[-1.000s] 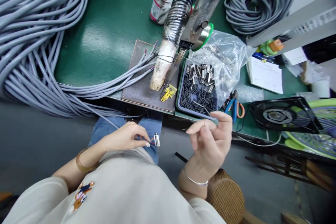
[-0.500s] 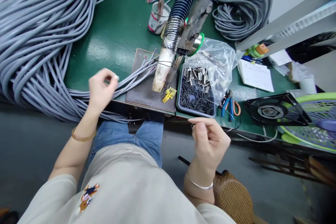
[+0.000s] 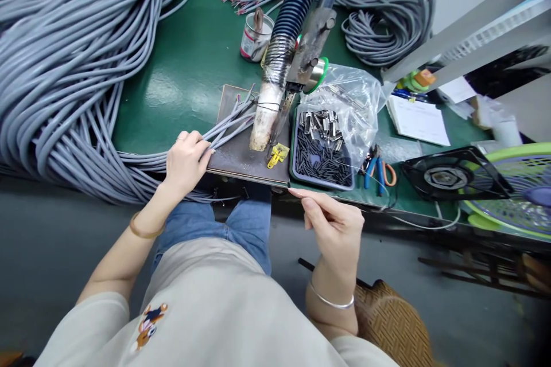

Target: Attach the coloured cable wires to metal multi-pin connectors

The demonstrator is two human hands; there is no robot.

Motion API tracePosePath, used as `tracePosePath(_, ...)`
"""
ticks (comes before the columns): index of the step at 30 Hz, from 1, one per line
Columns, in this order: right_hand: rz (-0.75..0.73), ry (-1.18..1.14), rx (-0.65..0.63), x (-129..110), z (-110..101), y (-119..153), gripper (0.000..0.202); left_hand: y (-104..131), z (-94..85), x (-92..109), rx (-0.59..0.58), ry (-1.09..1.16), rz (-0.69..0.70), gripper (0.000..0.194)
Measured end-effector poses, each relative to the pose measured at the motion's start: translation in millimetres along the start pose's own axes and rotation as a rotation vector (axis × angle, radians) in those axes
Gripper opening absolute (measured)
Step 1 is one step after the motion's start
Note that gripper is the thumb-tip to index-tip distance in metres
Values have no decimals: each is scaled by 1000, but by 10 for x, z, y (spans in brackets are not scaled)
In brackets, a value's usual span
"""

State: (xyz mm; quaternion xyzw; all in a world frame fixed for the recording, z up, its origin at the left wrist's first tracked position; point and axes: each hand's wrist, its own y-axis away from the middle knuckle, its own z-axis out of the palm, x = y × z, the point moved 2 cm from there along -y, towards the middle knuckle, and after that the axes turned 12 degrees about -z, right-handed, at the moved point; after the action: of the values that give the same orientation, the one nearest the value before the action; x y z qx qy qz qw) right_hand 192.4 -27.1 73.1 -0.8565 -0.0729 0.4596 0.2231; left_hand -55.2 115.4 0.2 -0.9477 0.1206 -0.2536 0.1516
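At the front edge of the table, my left hand (image 3: 187, 161) is closed around several grey cables (image 3: 226, 129). Their stripped ends with coloured wires lie on a brown board (image 3: 232, 167), partly behind the fume hose. My right hand (image 3: 333, 221) is in front of the table edge, just right of the board's corner. Its index finger points left with the thumb pressed near it and the other fingers curled; anything between them is too small to make out. A yellow clip-like piece (image 3: 278, 155) rests on the board, below the hose's white nozzle (image 3: 262, 126).
A soldering iron-like tool in a metal holder (image 3: 307, 51) hangs beside the ribbed hose (image 3: 297, 0). Right of the board stands a tray (image 3: 321, 182) of connectors and black sleeves. Pliers (image 3: 379, 175), a fan (image 3: 451, 176) and a big cable pile (image 3: 77, 57) flank it.
My left hand, earlier raised in a pinch above the cables, has moved right and down onto them and closed around them. My right hand has shifted left, its index finger straighter.
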Motion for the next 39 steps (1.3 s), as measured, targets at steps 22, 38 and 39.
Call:
tracePosePath(22,106,-186,370,260,7,-72,28,708,-389,1,-1199,665,1,25)
tracePosePath(38,306,-196,155,457,351,4,19,452,308,803,-726,1254,-580,28)
tracePosePath(39,324,-238,137,473,402,-4,23,473,292,806,-737,1221,-560,27)
